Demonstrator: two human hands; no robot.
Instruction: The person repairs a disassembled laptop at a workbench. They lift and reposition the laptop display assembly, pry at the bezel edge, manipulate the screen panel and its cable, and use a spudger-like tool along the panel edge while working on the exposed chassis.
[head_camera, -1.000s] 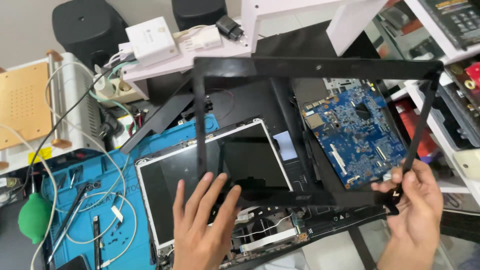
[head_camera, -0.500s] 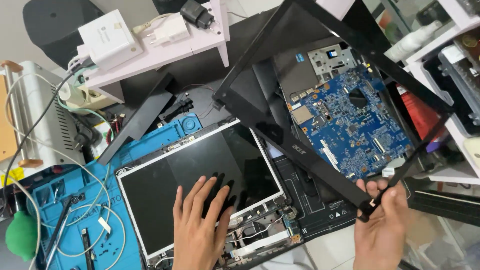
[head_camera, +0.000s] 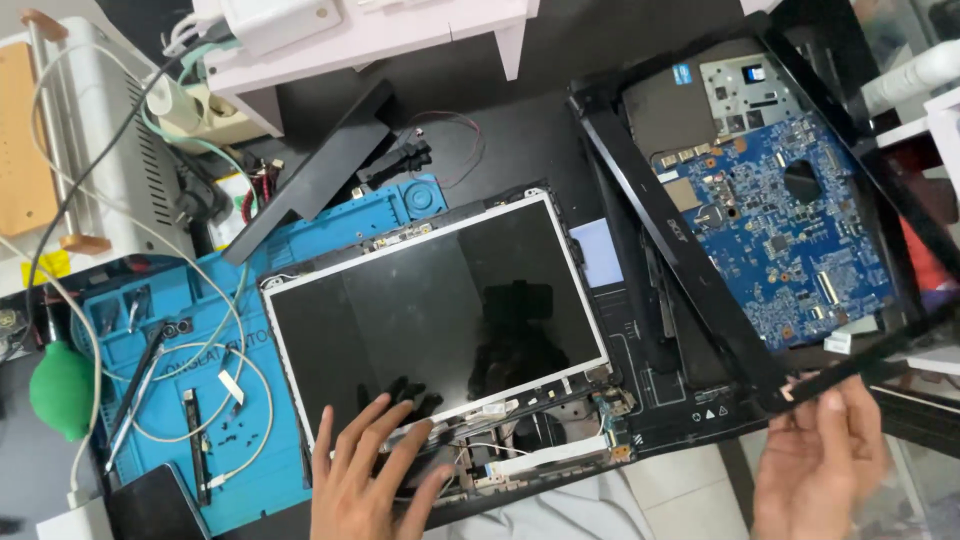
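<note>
- Nearest us, our left hand (head_camera: 368, 478) lies flat with fingers spread on the lower edge of the laptop screen panel (head_camera: 435, 305), grasping nothing.
- Right of the panel, our right hand (head_camera: 815, 468) pinches a corner of the black screen bezel (head_camera: 700, 270); the frame tilts over the blue motherboard (head_camera: 790, 235).
- The panel rests on the opened laptop base (head_camera: 640, 400), which sits on the dark tabletop (head_camera: 520, 130).
- Left of the panel lies a blue repair mat (head_camera: 300, 430) with white cables (head_camera: 215, 380) and a green air blower (head_camera: 58, 390).
- Beyond the panel stands a white shelf (head_camera: 400, 35), with a power strip (head_camera: 200, 110) to its left.
</note>
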